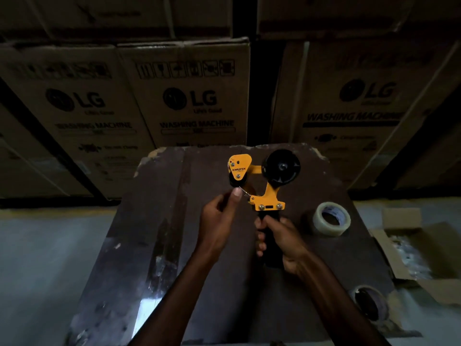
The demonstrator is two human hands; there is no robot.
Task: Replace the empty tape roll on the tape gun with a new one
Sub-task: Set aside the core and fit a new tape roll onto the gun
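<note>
An orange tape gun (267,193) is held upright over a dark wooden table (154,221). My right hand (282,243) grips its black handle. Its black hub (283,167) at the upper right carries no roll. My left hand (220,218) has thumb and fingers pinched together just below the black roller at the gun's front end; what they pinch is too small to tell. A new roll of clear tape (330,218) lies flat on the table to the right of the gun. A thin, used-up roll (369,304) lies at the table's near right edge.
An open cardboard box (424,248) sits on the floor to the right of the table. Large stacked cardboard cartons (189,96) form a wall right behind the table. Pale floor (45,258) shows on the left. The scene is dim.
</note>
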